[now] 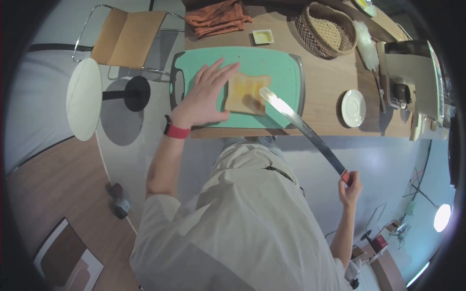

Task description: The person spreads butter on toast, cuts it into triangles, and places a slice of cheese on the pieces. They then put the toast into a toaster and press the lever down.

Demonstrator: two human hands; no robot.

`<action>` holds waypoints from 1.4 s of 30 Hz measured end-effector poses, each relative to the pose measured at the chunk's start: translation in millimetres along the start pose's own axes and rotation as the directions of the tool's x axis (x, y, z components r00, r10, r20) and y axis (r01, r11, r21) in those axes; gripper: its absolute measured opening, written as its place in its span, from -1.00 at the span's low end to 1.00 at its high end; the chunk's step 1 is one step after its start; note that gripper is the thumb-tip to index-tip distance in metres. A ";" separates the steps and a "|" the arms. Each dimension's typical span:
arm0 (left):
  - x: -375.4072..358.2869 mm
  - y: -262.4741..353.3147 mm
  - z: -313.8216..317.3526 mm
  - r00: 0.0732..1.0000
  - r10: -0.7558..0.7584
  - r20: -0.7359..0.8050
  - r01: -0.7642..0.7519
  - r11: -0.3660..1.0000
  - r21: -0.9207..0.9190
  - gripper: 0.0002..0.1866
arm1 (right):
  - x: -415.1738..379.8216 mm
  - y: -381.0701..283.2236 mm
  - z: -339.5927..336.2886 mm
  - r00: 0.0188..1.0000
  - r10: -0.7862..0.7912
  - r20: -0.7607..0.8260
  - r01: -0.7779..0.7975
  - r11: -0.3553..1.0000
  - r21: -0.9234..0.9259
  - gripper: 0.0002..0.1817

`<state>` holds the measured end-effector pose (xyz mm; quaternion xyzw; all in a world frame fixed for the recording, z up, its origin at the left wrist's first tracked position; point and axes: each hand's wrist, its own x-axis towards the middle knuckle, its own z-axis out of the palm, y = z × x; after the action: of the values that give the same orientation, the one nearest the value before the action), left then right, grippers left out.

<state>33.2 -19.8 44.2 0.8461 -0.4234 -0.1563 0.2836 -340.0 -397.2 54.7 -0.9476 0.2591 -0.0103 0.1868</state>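
Observation:
A slice of bread [246, 92] with yellow patches on its top lies flat on the green cutting board [284, 65]. My left hand [206, 97] is over the board at the slice's left side, its fingers spread and the fingertips close to the bread's edge; actual contact is hard to make out. In my right hand [350, 188], off the table's front edge, is the red handle of a long knife [310, 136] with a rounded tip. Its blade slants up to the left, and the tip, smeared with something pale, reaches over the slice's right edge.
Behind the board are a small white dish [263, 37] of yellow spread and a folded orange cloth [218, 19]. A woven basket [330, 29] stands at the back right. To the right are a white saucer [353, 108] and a machine [412, 72]. A chair [127, 39] stands left.

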 end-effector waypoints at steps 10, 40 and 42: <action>-4.8 6.1 8.6 0.991 -0.136 -0.015 0.137 0.988 0.075 0.36 | 42.7 2.3 -3.1 0.938 -0.329 0.110 0.326 0.944 0.046 -0.64; 8.4 17.3 -8.0 0.978 -0.185 0.100 0.161 0.966 0.204 0.10 | 72.9 -4.8 -53.3 0.890 -0.413 0.192 0.449 0.866 -0.219 -0.69; 6.3 13.6 -6.0 0.983 -0.166 0.081 0.147 0.970 0.195 0.08 | 71.2 0.2 -57.2 0.896 -0.403 0.184 0.434 0.883 -0.177 -0.65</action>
<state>31.4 -29.3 57.2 0.8914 -0.3813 -0.1783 0.1682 -285.1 -452.6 102.2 -0.9939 0.0336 0.0447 0.0954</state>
